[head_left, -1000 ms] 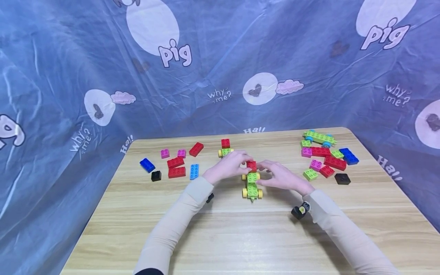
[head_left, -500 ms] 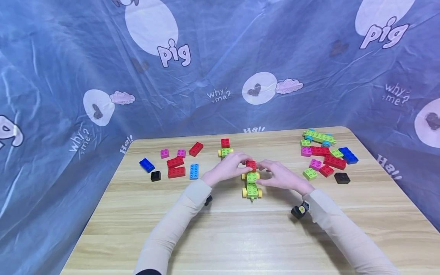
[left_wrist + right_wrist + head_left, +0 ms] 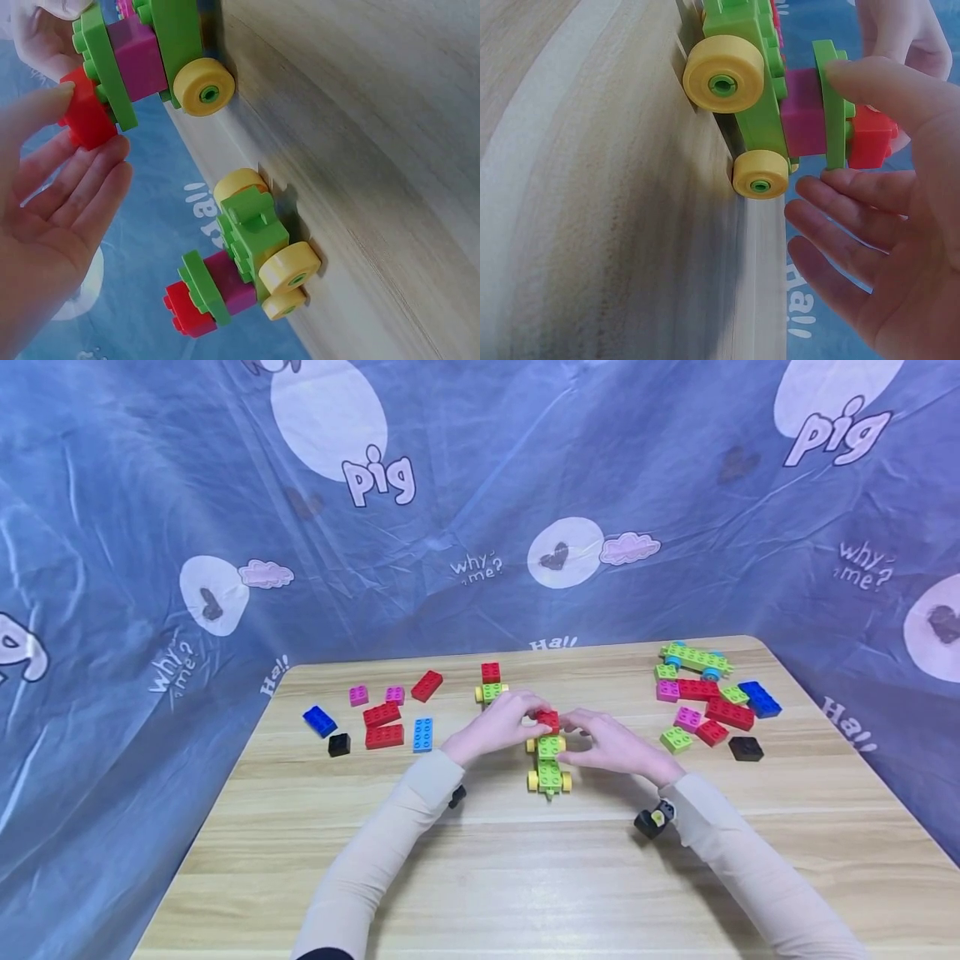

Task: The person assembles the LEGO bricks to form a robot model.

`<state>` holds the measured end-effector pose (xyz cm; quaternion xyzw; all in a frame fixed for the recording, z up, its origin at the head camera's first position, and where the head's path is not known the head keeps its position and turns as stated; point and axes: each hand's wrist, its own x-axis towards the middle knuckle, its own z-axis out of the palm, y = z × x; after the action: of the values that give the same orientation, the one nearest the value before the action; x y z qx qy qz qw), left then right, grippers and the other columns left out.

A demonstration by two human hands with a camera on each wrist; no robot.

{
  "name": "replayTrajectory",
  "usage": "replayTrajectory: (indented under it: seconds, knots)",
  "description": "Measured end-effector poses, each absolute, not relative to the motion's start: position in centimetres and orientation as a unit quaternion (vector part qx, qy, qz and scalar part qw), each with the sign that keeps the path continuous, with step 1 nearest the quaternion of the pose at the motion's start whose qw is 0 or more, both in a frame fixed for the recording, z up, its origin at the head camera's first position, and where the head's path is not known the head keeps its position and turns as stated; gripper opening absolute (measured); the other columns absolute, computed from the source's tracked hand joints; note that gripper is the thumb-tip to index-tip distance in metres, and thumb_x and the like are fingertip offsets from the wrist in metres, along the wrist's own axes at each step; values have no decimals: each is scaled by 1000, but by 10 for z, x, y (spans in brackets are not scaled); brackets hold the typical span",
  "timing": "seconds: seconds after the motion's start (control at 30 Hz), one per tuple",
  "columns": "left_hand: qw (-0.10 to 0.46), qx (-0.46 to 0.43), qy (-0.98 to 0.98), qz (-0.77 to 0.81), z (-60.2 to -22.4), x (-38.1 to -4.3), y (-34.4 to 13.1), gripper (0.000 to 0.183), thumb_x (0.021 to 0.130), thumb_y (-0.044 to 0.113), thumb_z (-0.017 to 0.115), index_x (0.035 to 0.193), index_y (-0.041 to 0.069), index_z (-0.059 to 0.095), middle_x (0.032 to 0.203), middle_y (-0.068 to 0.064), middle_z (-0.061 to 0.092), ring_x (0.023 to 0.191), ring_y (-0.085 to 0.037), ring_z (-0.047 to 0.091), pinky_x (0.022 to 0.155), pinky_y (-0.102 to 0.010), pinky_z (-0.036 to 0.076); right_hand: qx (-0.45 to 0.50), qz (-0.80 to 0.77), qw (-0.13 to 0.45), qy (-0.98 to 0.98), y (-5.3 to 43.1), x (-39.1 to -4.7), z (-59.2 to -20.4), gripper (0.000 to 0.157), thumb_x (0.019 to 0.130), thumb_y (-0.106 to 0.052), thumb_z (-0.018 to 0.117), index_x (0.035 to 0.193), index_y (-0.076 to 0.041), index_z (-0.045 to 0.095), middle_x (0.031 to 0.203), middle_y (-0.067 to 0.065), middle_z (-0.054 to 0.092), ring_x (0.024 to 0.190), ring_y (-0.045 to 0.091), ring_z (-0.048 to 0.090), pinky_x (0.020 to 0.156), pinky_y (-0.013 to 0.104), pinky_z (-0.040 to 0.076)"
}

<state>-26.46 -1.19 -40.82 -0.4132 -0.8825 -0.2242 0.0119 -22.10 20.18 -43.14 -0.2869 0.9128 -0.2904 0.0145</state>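
Observation:
A toy car with a green wheeled base (image 3: 550, 774) and yellow wheels stands mid-table, between my hands. On the base sits a magenta brick (image 3: 804, 112), then a green plate (image 3: 833, 112), with a red brick (image 3: 90, 111) on top. My left hand (image 3: 504, 722) pinches the red brick between thumb and fingers. The thumb and index finger of my right hand (image 3: 609, 743) grip the green plate at opposite edges, its other fingers spread below. In the head view the magenta brick is hidden under the plate.
A similar car (image 3: 247, 232) with a red brick on top stands just behind my left hand. Loose red, pink, black and blue bricks (image 3: 321, 721) lie at left. At right are more bricks (image 3: 730, 714) and a green base with blue wheels (image 3: 696, 660). A patterned blue cloth (image 3: 420, 585) hangs behind.

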Motion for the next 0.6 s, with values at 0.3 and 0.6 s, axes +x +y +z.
replayTrajectory:
  seconds: [0.3, 0.6]
  knots:
    - [-3, -398, -880, -258, -412, -263, -15, 29, 85, 28, 68, 111, 15, 67, 104, 2, 69, 93, -7, 63, 86, -17, 50, -283, -294, 17, 913, 201, -220, -430, 58, 80, -46, 69, 124, -10, 55, 114, 10, 65, 105, 25, 62, 89, 44, 54]
    - [-3, -404, -873, -274, -416, -261, -17, 31, 87, 26, 66, 115, 14, 65, 106, 1, 67, 97, -9, 61, 88, -19, 50, -278, -299, 24, 913, 201, -219, -430, 61, 80, -46, 69, 126, -9, 54, 115, 11, 64, 106, 27, 62, 89, 46, 54]
